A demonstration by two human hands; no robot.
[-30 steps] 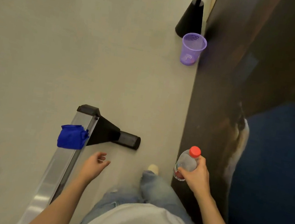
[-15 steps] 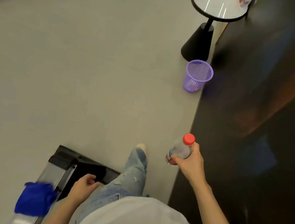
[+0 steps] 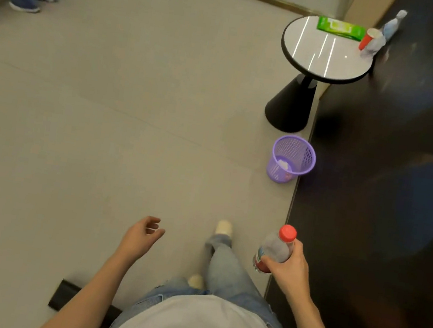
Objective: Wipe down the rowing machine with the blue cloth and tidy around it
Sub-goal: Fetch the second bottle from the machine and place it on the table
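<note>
Clear bottle [image 3: 274, 251] w/ red cap in R hand [image 3: 288, 271], fingers wrapped round lower half. L hand [image 3: 141, 235] empty, fingers loosely curled. Black rower foot [image 3: 63, 298] at bottom edge, under L forearm. Purple bin [image 3: 278, 169] near round table [image 3: 308, 54].

Floor [image 3: 104, 120]: pale grey, matte, under me.
Wall [image 3: 393, 244]: dark, glossy, on my right.
Round worktop [image 3: 304, 45]: white top, black cone base.

Bottle [image 3: 275, 248] in right hand [image 3: 288, 268] (red-capped)
</note>
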